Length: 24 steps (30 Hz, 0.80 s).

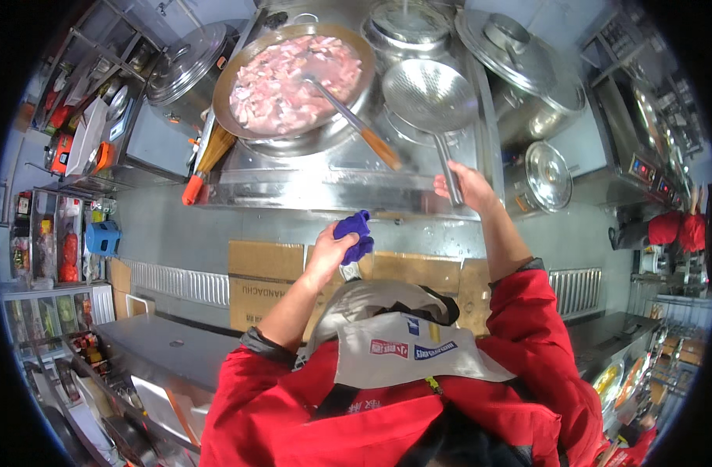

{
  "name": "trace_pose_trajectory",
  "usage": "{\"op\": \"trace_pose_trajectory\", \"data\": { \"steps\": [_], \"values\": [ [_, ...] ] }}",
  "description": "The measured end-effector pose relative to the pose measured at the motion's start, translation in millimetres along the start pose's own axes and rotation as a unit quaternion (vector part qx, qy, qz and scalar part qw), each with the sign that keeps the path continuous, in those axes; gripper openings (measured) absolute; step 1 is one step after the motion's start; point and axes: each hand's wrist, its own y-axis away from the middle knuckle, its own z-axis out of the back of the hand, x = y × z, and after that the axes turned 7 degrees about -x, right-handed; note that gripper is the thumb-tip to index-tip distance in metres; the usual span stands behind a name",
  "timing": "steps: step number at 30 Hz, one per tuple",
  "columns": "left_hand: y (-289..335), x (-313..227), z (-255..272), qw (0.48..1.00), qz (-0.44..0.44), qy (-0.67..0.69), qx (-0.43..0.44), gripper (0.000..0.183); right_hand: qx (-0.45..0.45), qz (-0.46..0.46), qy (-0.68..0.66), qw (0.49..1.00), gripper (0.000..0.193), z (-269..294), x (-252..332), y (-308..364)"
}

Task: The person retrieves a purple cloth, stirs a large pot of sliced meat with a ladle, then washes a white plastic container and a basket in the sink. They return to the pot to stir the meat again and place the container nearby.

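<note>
My left hand (329, 251) is closed on a bunched purple cloth (356, 236) in front of the stove's near edge. My right hand (468, 189) has its fingers around the end of the long metal handle of a perforated strainer (430, 95). The strainer's bowl lies over the right part of the steel stove (294, 185). To its left, a large wok (225, 105) holds many pale pink pieces of meat (282, 86). A ladle (356, 123) with a wooden handle leans in the wok, its head among the meat and its handle pointing toward me.
Lidded steel pots (186, 66) flank the stove, another lidded pot (409, 27) stands behind the strainer. A brush (208, 159) with an orange-red handle end leans at the stove's left edge. Flattened cardboard (266, 268) covers floor at my feet. A person in red (675, 231) is far right.
</note>
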Motion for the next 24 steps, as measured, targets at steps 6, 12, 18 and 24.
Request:
{"op": "trace_pose_trajectory", "data": {
  "steps": [6,12,18,24],
  "values": [
    [-108.1,-6.0,18.6,0.849,-0.229,-0.445,-0.172,0.048,-0.201,0.124,0.331,0.914,0.035,-5.4,0.2,-15.7],
    [-116.8,-11.9,-2.4,0.921,-0.172,-0.339,0.081,0.035,0.044,0.122,0.314,0.941,0.047,-136.2,43.4,-34.8],
    [-81.6,-53.8,56.3,0.984,0.02,-0.118,0.135,0.039,0.102,0.169,0.513,0.835,0.044,-253.4,77.6,-26.5],
    [-62.3,-56.4,100.4,0.982,0.162,0.058,0.072,0.054,0.078,0.271,0.636,0.718,0.055,-202.0,129.2,-21.5]
  ]
}}
